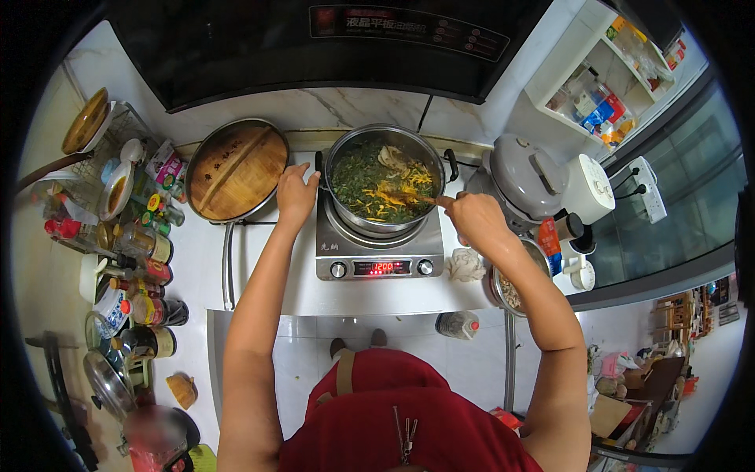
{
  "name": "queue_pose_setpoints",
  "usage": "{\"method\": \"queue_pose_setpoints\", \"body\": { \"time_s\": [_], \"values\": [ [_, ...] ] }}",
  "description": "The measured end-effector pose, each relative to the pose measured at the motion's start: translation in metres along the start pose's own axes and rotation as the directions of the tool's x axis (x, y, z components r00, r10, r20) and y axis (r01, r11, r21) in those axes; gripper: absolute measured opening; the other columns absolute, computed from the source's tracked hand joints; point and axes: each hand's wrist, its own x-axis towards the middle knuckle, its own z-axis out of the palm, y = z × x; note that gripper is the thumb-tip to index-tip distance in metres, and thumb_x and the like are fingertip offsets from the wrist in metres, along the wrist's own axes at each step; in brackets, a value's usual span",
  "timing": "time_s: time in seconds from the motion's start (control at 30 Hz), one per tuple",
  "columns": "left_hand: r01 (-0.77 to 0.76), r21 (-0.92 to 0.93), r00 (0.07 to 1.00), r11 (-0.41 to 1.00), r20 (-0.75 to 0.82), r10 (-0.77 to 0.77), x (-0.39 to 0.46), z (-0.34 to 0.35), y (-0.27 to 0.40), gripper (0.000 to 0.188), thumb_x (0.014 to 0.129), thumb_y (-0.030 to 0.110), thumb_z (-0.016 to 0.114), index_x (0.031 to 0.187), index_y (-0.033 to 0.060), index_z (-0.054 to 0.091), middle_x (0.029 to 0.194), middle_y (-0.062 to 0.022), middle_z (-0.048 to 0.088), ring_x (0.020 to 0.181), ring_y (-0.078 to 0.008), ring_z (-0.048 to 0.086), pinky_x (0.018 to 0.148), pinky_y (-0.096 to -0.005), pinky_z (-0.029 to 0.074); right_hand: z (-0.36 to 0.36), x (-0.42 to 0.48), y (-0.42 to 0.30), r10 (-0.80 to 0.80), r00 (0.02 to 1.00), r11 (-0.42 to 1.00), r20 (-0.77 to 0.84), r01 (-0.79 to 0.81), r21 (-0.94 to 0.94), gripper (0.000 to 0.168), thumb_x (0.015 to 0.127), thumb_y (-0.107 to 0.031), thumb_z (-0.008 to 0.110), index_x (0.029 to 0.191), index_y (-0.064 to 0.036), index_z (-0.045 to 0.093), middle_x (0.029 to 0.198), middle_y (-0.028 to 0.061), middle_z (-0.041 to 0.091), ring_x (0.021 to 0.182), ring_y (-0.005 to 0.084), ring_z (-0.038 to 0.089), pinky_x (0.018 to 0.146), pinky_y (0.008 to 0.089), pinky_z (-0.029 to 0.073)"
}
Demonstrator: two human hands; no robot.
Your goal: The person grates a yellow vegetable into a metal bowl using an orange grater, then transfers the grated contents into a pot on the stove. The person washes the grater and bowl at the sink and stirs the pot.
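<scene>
A steel stockpot (439,159) with dark handles stands on a steel induction cooker (377,251), whose red display is lit. Inside it are chopped dark greens (354,168), yellow strips (416,177) and a pale lump (389,157). My right hand (476,221) grips a wooden stirring utensil (426,200) at the pot's right rim; its far end is down among the yellow strips. Between the pot and a wok with a wooden lid (242,171) is my left hand (296,194), fingers apart, thumb beside the pot's left handle. Whether it touches that handle is unclear.
Bottles and jars (156,310) line the counter at left, by the wok's long handle (229,265). At right are a grey electric cooker (525,171), a metal bowl (507,289), a crumpled cloth (466,264) and a power strip (649,192). The range hood (265,59) hangs ahead.
</scene>
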Motion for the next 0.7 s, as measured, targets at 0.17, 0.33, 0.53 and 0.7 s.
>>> {"method": "queue_pose_setpoints", "body": {
  "time_s": [0.17,0.33,0.53,0.7],
  "values": [
    [0.055,-0.004,0.996,0.998,0.069,-0.055,0.008,0.004,0.001,0.028,0.081,0.023,0.064,0.102,0.0053,0.066,0.106,-0.0153,0.061,0.1,-0.0334,0.055,0.088,-0.0386,0.042,0.031,0.025,-0.022,-0.042,0.999,0.996,0.035,0.044,-0.074,0.012,0.071,-0.008,0.056,0.073,-0.007,0.068,0.065,0.0122,0.063,0.063,0.0296,0.064,0.055,0.0397,0.051],
    [0.066,0.011,0.996,0.998,0.065,-0.066,0.007,0.001,0.008,0.027,0.081,0.021,0.064,0.101,0.0032,0.066,0.106,-0.0137,0.061,0.101,-0.0324,0.055,0.088,-0.0385,0.043,0.016,0.036,-0.023,0.012,0.998,0.996,-0.054,-0.017,-0.089,0.01,0.07,-0.008,0.057,0.068,-0.005,0.067,0.065,0.0139,0.063,0.064,0.0297,0.065,0.056,0.0391,0.051],
    [0.06,-0.03,0.997,0.998,0.058,-0.058,0.006,0.0,0.009,0.027,0.081,0.02,0.063,0.101,0.0022,0.065,0.105,-0.0129,0.062,0.099,-0.0324,0.057,0.086,-0.0388,0.044,-0.029,0.013,-0.01,0.061,0.998,0.991,-0.02,-0.063,-0.122,0.012,0.07,-0.008,0.057,0.071,-0.005,0.068,0.066,0.0147,0.063,0.064,0.0296,0.065,0.056,0.0397,0.051],
    [0.075,-0.026,0.994,0.997,0.076,-0.073,0.007,0.0,0.007,0.027,0.081,0.021,0.063,0.101,0.0031,0.066,0.106,-0.0129,0.062,0.098,-0.0319,0.057,0.085,-0.0388,0.044,-0.006,0.037,-0.036,0.079,0.996,0.986,0.044,-0.072,-0.149,0.012,0.07,-0.01,0.057,0.07,-0.007,0.068,0.067,0.0133,0.065,0.066,0.0287,0.066,0.056,0.0393,0.052]
  ]
}}
